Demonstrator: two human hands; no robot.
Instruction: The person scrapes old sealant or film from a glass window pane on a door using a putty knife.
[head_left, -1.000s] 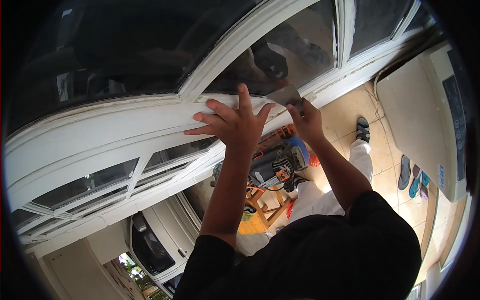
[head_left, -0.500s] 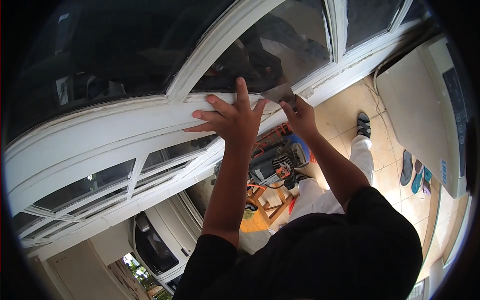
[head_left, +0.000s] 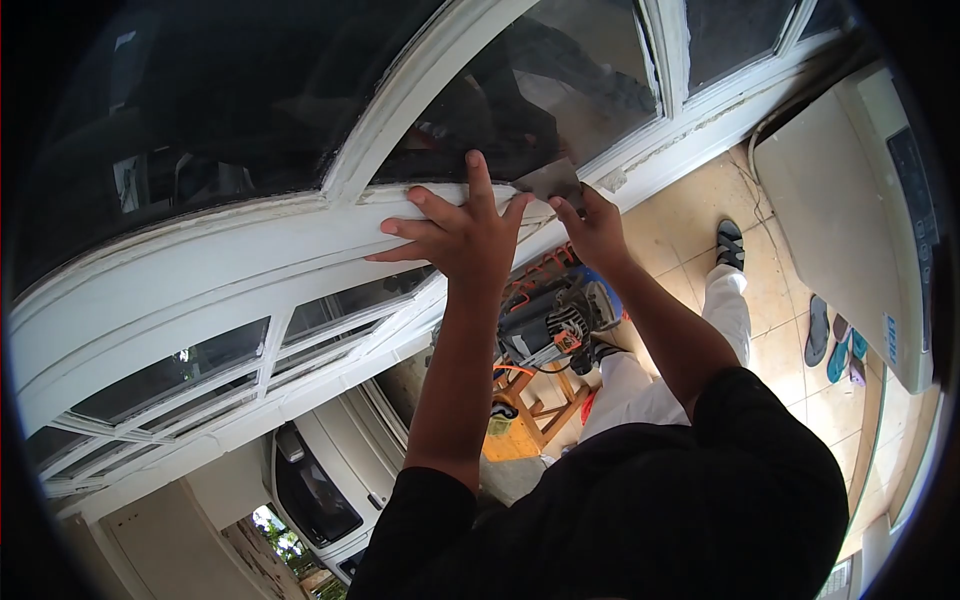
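Observation:
My left hand point(head_left: 457, 222) lies with its fingers spread against the white window frame point(head_left: 270, 235), one fingertip reaching up to the edge of the glass pane point(head_left: 470, 110). Close by its thumb, my right hand point(head_left: 596, 228) pinches a thin grey flat sheet point(head_left: 550, 182) between thumb and fingers. The sheet is tilted, and its far edge overlaps the lower edge of the pane where glass meets frame. White paint along this edge looks rough and worn. The dark glass reflects my arms.
Below the hands, a bag of tools point(head_left: 550, 315) sits by a wooden stool point(head_left: 525, 425). A white appliance point(head_left: 845, 210) stands at the right, with sandals point(head_left: 817, 330) on the tiled floor point(head_left: 780, 375). A light-coloured vehicle point(head_left: 335, 465) is at the lower left.
My right hand and the grey sheet have shifted slightly left along the frame. My left hand stays spread in about the same place.

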